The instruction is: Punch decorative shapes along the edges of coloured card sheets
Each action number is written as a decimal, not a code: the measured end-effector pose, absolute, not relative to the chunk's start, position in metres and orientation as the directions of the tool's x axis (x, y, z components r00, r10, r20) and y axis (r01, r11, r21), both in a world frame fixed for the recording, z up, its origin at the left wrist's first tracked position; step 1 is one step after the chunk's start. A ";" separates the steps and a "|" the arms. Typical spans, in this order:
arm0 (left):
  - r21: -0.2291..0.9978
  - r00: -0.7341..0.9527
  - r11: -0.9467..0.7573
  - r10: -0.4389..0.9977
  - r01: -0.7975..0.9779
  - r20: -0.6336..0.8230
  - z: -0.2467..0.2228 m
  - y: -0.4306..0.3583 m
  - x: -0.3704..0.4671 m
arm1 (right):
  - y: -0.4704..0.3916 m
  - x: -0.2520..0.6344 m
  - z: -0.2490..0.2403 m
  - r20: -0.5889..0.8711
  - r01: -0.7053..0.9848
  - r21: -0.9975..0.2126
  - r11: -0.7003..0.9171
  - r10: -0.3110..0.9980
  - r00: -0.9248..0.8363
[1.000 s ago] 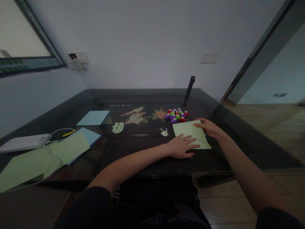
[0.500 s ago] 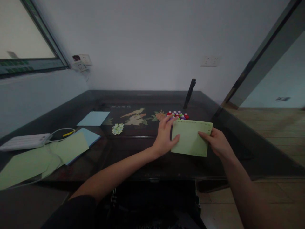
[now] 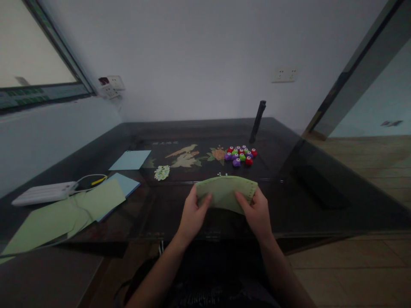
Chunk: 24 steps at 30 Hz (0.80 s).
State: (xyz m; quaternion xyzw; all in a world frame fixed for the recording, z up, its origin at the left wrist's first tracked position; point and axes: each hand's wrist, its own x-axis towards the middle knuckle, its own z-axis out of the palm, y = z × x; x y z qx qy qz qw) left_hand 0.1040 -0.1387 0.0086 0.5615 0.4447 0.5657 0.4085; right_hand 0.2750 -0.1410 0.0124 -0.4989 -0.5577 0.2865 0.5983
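Between my hands is a light green sheet [image 3: 224, 191], bowed along its upper edge, with a row of small dark marks down its right side. My left hand [image 3: 195, 212] grips its left end, thumb on the near face. My right hand [image 3: 257, 211] pinches the right end the same way. The fingers behind the sheet are hidden. Just beyond it, a few tiny pale bits [image 3: 222, 174] lie on the dark table. Farther back sits a cluster of small red, purple and green pieces [image 3: 239, 156] with white round tops.
At left lie green sheets [image 3: 51, 220], blue sheets [image 3: 130, 160], a white power strip [image 3: 45, 193] and a looped cable. A pale flower-shaped piece [image 3: 162, 172] rests near the table's inlaid bird picture [image 3: 184, 157]. A black stick [image 3: 257, 122] stands at the back; a dark flat object [image 3: 317, 186] lies right.
The green sheet has come left and nearer to me and is now bowed. My left hand has left the cluster's edge and holds the sheet's left end. The cluster is uncovered.
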 end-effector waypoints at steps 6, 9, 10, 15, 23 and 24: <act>0.956 -0.092 -0.288 0.952 0.057 0.292 0.000 -0.148 0.110 | -0.143 0.273 0.007 0.322 0.178 -0.942 0.284 0.914 0.245; 0.955 -0.090 -0.289 0.952 0.062 0.294 -0.005 -0.147 0.109 | -0.145 0.273 0.007 0.320 0.186 -0.942 0.281 0.919 0.232; 0.957 -0.081 -0.282 0.955 0.066 0.287 -0.007 -0.147 0.108 | -0.145 0.272 0.005 0.317 0.194 -0.941 0.278 0.923 0.218; 0.956 -0.019 -0.233 0.970 0.181 0.240 -0.014 -0.146 0.102 | -0.146 0.271 -0.004 0.303 0.241 -0.936 0.257 0.936 0.178; 0.821 0.068 -0.177 0.984 0.542 0.167 0.014 -0.115 0.064 | -0.131 0.262 0.001 0.240 0.186 -0.953 0.238 0.971 -0.015; 0.811 0.056 -0.182 0.982 0.557 0.182 0.015 -0.105 0.055 | -0.130 0.262 0.000 0.217 0.162 -0.962 0.220 0.976 -0.034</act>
